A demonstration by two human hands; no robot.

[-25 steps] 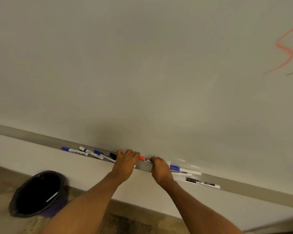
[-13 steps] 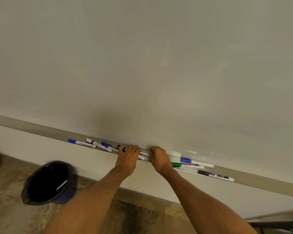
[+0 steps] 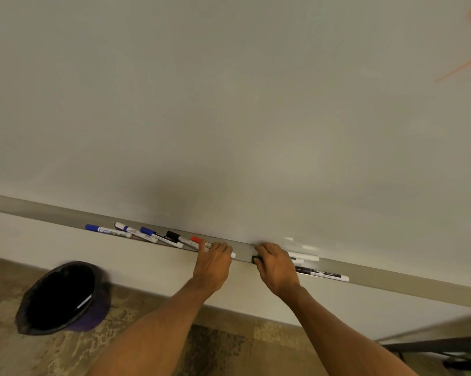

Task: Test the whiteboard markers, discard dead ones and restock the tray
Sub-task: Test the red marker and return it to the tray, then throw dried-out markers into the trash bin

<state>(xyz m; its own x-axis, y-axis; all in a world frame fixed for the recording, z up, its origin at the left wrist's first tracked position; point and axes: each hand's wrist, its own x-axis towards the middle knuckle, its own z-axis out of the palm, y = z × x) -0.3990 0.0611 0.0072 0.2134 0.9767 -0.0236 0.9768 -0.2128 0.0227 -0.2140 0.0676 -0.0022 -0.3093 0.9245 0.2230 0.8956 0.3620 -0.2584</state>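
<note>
Both arms reach forward to the tray (image 3: 52, 213) under the whiteboard (image 3: 229, 104). The left hand (image 3: 212, 263) lies palm down, its fingers together and curled over the red-capped marker (image 3: 199, 240). The right hand (image 3: 276, 264) has its fingers bent around a dark-capped marker (image 3: 256, 258) — whether they really clamp it, I cannot tell. More markers lie in the tray on both sides; between the hands a short part is bare. On the floor, down left, stands a black bin (image 3: 63, 297) — one marker inside it.

capped markers (image 3: 147, 234) lying flat along tray (image 3: 392, 278) (blue, black, red caps), some overlapping.
</note>
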